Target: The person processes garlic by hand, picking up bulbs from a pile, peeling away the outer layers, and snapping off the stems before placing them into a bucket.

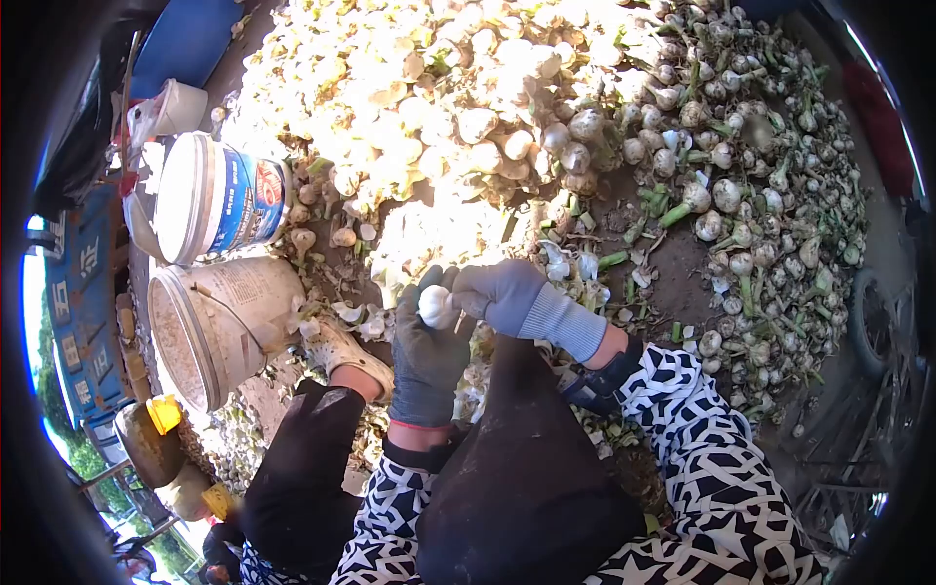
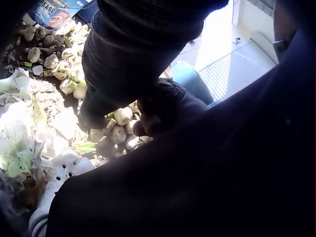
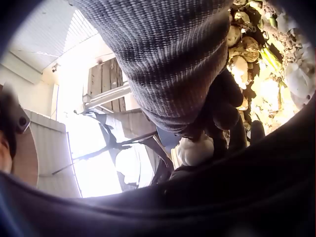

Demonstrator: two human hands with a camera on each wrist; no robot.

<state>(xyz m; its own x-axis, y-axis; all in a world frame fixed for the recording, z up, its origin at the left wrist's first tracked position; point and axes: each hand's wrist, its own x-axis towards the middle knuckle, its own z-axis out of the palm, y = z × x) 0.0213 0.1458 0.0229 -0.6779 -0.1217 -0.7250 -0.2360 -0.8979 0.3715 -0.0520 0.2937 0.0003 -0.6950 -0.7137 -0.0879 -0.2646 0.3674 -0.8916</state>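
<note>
A white, peeled-looking garlic bulb (image 1: pixel 436 306) lies between the two gloved hands in the head view. The left hand (image 1: pixel 429 356), in a dark grey glove, holds it with thumb and fingers around it. From the right, the right hand (image 1: pixel 507 297), in a grey glove with a light knitted cuff, pinches at the bulb's side with curled fingers. In the right wrist view the bulb (image 3: pixel 195 150) shows beneath the right hand (image 3: pixel 224 106). Deep shadow covers much of the left hand (image 2: pixel 173 106) in the left wrist view.
A large heap of garlic bulbs (image 1: pixel 575 127) spreads ahead, with green-stemmed garlic (image 1: pixel 746 263) at the right. At the left, a blue-labelled bucket (image 1: pixel 219 198) lies above a dirty white bucket (image 1: pixel 229 317). A light clog (image 1: pixel 346 353) stands beside the left hand, among loose skins.
</note>
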